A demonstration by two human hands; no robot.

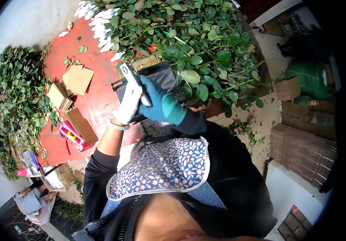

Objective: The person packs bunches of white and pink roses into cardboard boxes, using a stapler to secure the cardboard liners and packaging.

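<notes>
Slim white-and-dark device (pixel 127 72) is clasped by left hand (pixel 129 101) and right hand (pixel 157 100), long axis 11-to-5 o'clock

Bright daylight-like light; pale glare on the red tabletop (pixel 105 114); curved fisheye edges; black corners

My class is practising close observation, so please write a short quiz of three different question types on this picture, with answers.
1. True or false: the right hand is bare.

2. What lies on the red table, left of the hands?
A) a coil of rope
B) cardboard pieces
C) a metal bucket

3. Fill in: the left hand, holding the white-and-black tool, wears a ____ glove.

Key: 1. False; it wears a blue-green glove. 2. B. 3. White.
</notes>
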